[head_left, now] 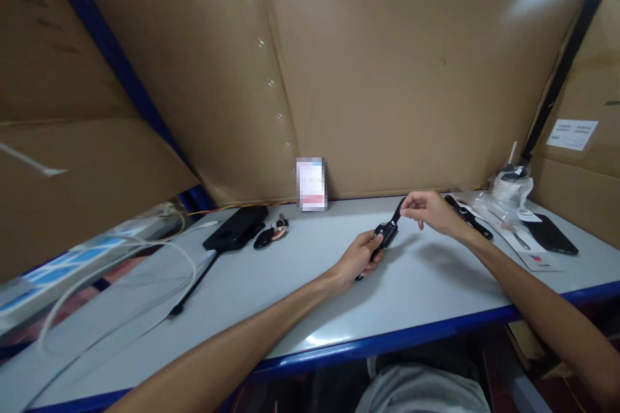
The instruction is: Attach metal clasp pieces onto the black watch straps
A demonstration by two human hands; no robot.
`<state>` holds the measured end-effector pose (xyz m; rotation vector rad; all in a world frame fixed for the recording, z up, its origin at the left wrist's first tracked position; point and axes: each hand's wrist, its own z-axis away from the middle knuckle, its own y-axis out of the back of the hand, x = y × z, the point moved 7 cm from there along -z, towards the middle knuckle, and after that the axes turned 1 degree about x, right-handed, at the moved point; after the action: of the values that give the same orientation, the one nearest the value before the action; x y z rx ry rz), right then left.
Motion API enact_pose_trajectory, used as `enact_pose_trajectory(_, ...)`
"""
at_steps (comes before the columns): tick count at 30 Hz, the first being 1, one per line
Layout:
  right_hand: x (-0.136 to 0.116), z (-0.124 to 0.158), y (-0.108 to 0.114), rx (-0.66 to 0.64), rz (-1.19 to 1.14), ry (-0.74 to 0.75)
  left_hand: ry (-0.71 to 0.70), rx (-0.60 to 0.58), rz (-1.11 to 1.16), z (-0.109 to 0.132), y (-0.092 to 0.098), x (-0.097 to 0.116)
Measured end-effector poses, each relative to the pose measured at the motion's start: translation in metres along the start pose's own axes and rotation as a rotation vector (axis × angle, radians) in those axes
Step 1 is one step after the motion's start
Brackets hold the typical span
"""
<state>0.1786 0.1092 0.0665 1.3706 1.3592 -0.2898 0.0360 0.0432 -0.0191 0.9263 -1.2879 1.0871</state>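
Note:
A black wristwatch (387,231) with a strap is held just above the white table (290,297) near its middle. My left hand (359,258) is closed around the watch body and its lower strap end. My right hand (429,209) pinches the upper strap end between thumb and fingers. Both forearms reach in from the near edge.
Cardboard sheets (378,71) wall the back and sides. At the left lie a black pouch (236,228), a key fob (271,233), white cables (121,284) and a power strip (72,264). At the right lie another black strap (469,217), plastic bags (508,190) and a black phone (552,234).

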Motion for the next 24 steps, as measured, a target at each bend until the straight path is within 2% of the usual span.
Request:
enact_pose_trajectory(6, -0.017, 0.006, -0.03, -0.065, 0.217, 0.054, -0.001, -0.008, -0.011, -0.002, 0.0, -0.001)
enact_pose_trajectory(10, -0.03, 0.004, -0.036, -0.09, 0.409, 0.11, -0.004, 0.008, 0.001, -0.003, 0.002, -0.002)
enact_pose_trajectory(14, -0.037, 0.002, -0.038, -0.111, 0.476, 0.12, -0.007, 0.009, 0.02, -0.004, 0.001, -0.003)
enact_pose_trajectory(24, -0.049, 0.008, -0.053, -0.283, 0.694, 0.288, 0.023, 0.034, 0.034, -0.006, 0.004, -0.006)
